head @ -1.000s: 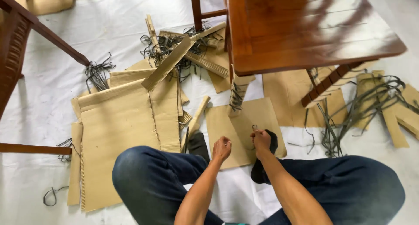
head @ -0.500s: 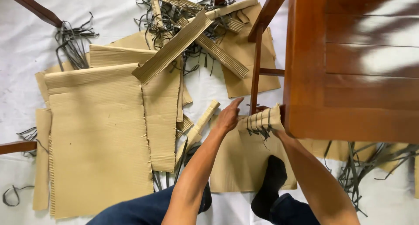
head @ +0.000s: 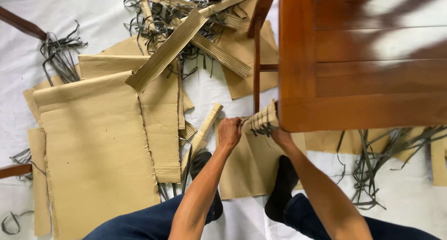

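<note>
A corrugated cardboard wrap [head: 263, 120] bound with dark straps is gripped by the closed left hand [head: 229, 133] at its near end, just beside the corner of the wooden table [head: 363, 58]. The right hand [head: 281, 136] is pressed under the wrap, its fingers hidden. Flat cardboard sheets [head: 98, 147] are spread on the white floor covering [head: 28, 63].
</note>
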